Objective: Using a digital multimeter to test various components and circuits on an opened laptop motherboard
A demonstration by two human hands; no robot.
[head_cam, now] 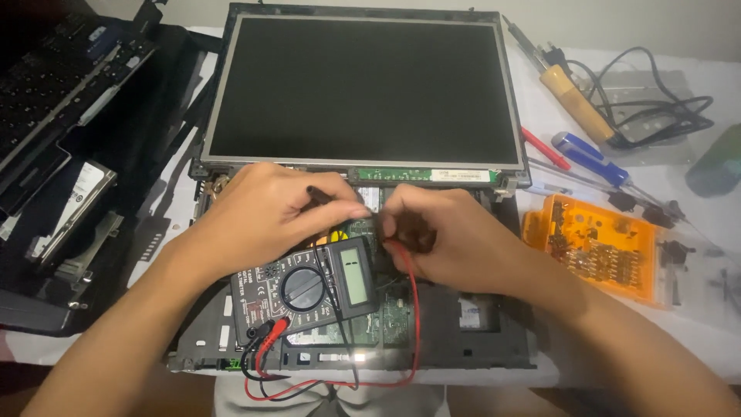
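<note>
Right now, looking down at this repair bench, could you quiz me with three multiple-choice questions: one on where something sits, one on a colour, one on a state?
1. Where does the multimeter lie?
A. on the opened laptop base
B. on the floor
C. on the orange case

2. What colour is the lead running from the right hand?
A. green
B. red
C. white

3. What state is the laptop screen in?
A. showing a picture
B. cracked across
C. dark

Answers:
1. A, it rests over the bare circuit board below the hands.
2. B, the red lead loops down from it to the meter.
3. C, the panel is plain black.
</note>
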